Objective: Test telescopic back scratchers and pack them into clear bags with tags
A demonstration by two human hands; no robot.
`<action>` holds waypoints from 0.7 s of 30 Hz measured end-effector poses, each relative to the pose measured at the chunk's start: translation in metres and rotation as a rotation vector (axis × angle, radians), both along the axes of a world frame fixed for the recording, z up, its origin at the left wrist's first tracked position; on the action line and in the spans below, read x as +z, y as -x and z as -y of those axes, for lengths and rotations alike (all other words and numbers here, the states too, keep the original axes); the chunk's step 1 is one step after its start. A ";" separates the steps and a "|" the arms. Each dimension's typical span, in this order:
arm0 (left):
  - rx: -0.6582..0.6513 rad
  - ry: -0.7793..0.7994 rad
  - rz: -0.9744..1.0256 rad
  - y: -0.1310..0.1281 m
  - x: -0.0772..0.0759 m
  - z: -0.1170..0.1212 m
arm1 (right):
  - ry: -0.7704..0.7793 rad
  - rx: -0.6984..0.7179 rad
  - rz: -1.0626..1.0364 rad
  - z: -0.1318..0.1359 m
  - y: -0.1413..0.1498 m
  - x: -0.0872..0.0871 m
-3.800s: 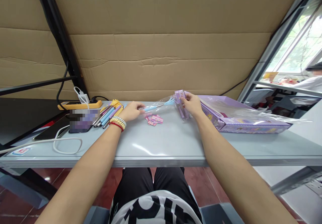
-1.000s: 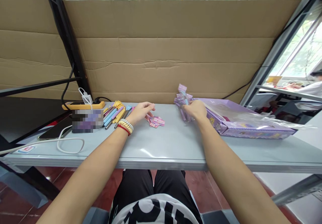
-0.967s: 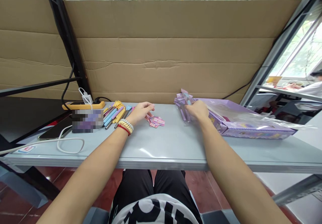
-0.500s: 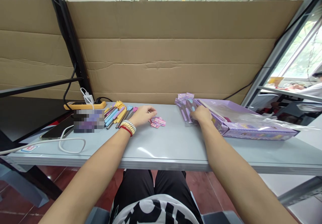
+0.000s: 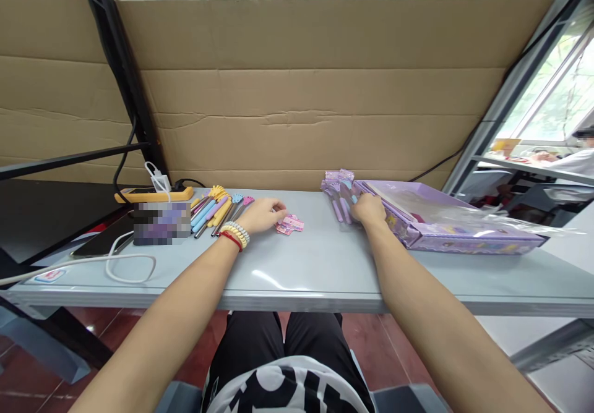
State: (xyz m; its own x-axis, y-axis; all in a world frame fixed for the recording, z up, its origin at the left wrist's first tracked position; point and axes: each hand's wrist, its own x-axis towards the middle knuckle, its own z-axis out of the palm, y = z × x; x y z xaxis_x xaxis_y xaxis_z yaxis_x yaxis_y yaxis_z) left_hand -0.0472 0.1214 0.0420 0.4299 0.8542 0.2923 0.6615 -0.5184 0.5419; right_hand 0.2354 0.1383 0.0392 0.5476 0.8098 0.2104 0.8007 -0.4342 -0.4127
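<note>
My left hand (image 5: 262, 215), with bracelets at the wrist, lies low over the table, its bent fingertips at the edge of a few small pink printed cards (image 5: 293, 222). Nothing shows in its fingers. Beside that wrist lie several slim sticks with claw-shaped heads, like back scratchers (image 5: 220, 209), in yellow, blue, purple and pink. My right hand (image 5: 370, 209) is closed at the right side of a pile of clear-bagged purple back scratchers (image 5: 342, 203) with pink header cards. Its fingertips are mostly hidden; a light blue piece shows beside them.
A purple box (image 5: 464, 234) with clear plastic film stands right of my right hand. At the left are a dark phone (image 5: 104, 237), a white cable (image 5: 132, 280), and a yellow power strip (image 5: 179, 195). A cardboard panel (image 5: 301, 91) rises behind the table (image 5: 315, 264).
The fingers of my left hand have bent down closer to the pink cards. My right hand stays at the bagged pile, and the whole view has shifted slightly.
</note>
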 end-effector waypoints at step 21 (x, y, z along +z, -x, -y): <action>0.304 -0.026 -0.329 0.008 -0.001 -0.007 | 0.159 0.918 0.021 0.013 0.061 0.001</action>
